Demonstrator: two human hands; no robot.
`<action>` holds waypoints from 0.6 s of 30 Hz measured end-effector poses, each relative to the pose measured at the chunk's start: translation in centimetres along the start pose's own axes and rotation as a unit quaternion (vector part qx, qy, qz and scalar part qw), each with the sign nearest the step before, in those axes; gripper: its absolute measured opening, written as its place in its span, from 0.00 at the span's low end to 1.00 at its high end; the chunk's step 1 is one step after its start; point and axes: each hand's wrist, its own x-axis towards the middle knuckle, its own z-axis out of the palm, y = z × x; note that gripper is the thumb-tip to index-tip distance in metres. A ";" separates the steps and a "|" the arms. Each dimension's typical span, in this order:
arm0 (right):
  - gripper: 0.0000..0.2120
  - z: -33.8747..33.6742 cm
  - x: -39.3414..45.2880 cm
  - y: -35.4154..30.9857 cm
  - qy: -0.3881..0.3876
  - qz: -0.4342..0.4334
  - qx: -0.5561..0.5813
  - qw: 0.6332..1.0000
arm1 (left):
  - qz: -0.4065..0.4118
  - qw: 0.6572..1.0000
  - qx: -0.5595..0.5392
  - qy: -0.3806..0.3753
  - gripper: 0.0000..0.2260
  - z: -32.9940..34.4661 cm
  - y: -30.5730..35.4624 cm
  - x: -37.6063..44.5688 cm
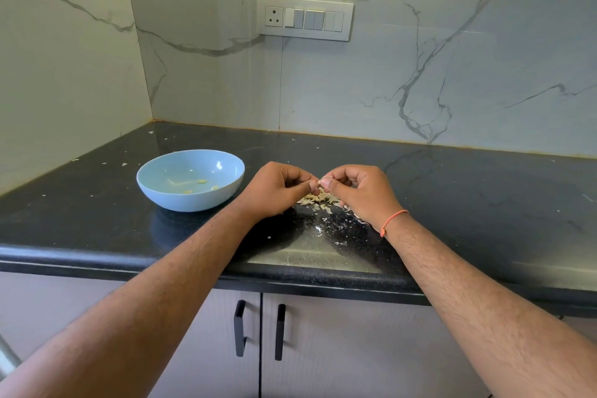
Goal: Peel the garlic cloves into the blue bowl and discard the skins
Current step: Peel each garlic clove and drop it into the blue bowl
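Head view is showing the left hand point(277, 187) and right hand point(358, 191) both pinching one garlic clove point(320, 181) over the skins point(318, 199) mid-table; a slip risks dropping it beside the blue bowl point(190, 179).

black countertop point(113, 223) | blue bowl point(190, 180) | garlic skins point(318, 199) beside bowl

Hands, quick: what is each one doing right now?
Left hand: fingers curled, pinching the garlic clove.
Right hand: fingers curled, pinching the same clove.
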 end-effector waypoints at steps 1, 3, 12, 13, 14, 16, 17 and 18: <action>0.06 0.0 0.0 0.0 0.002 -0.003 -0.004 1.000 | -0.005 1.000 -0.011 -0.001 0.07 0.0 0.1 -0.1; 0.06 0.0 0.0 0.1 0.006 -0.011 -0.019 1.000 | -0.017 0.999 -0.029 -0.001 0.06 -0.1 0.4 -0.2; 0.03 0.1 -0.3 0.0 0.029 -0.042 -0.061 0.997 | -0.015 0.999 -0.052 0.006 0.04 0.0 0.2 -0.3; 0.03 0.1 -0.3 0.0 0.033 -0.043 -0.063 0.997 | -0.013 0.999 -0.052 0.005 0.04 -0.1 0.1 -0.2; 0.03 0.1 -0.3 0.0 0.037 -0.044 -0.064 0.996 | -0.009 0.999 -0.049 0.004 0.04 -0.1 0.1 -0.2; 0.03 0.1 -0.4 0.0 0.043 -0.046 -0.066 0.996 | 0.003 0.999 -0.036 -0.001 0.04 -0.2 0.0 -0.2; 0.02 0.1 -0.4 0.0 0.046 -0.048 -0.070 0.995 | 0.007 1.000 -0.030 -0.001 0.04 -0.1 0.0 -0.3; 0.02 0.2 -0.5 -0.1 0.047 -0.051 -0.075 0.995 | 0.007 1.000 -0.026 0.002 0.04 -0.1 0.0 -0.3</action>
